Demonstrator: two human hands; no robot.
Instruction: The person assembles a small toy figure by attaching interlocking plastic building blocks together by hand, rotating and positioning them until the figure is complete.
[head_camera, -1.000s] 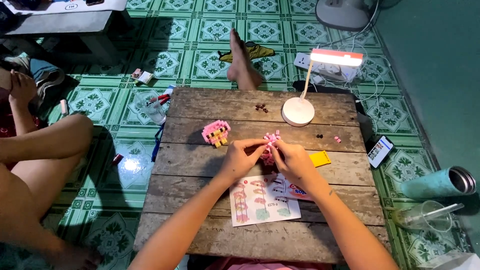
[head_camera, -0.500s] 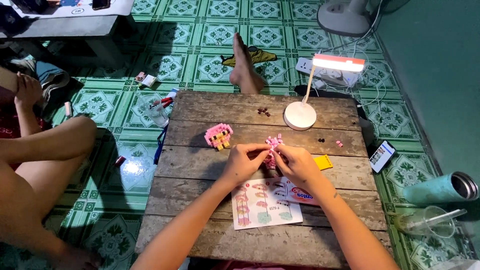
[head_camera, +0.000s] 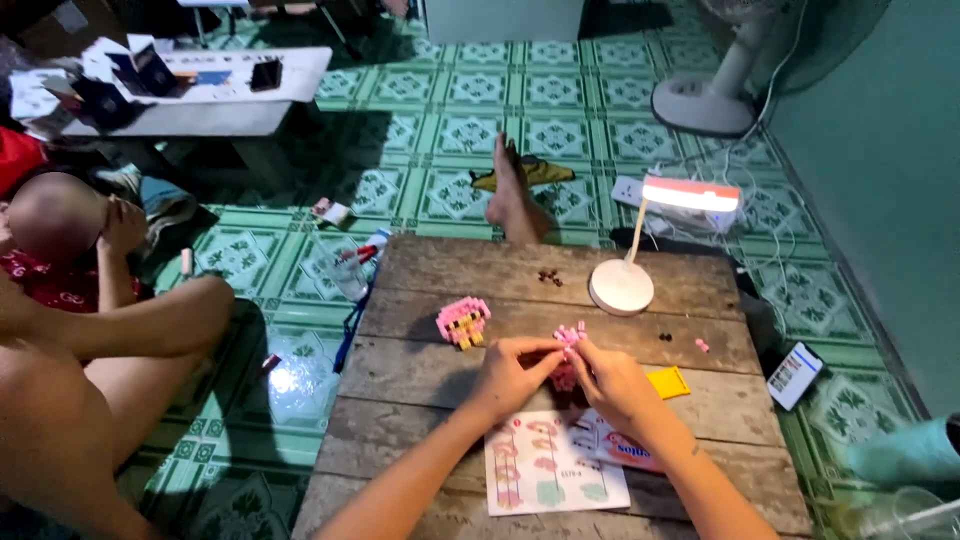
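My left hand and my right hand meet over the middle of a worn wooden table. Between their fingertips they pinch a small pink brick model, with a darker pink part hidden below the fingers. A finished pink and yellow brick figure stands to the left of my hands. A printed instruction sheet lies just in front of my wrists, partly over a second printed sheet. A yellow piece lies right of my right hand.
A white desk lamp stands lit at the table's far side, with small dark bricks and a loose pink brick nearby. A phone lies at the right edge. Another person sits on the floor at left; a foot rests beyond the table.
Both hands stay together on the pink brick model with only small finger movements. The camera has tipped up, showing more of the floor beyond the table.
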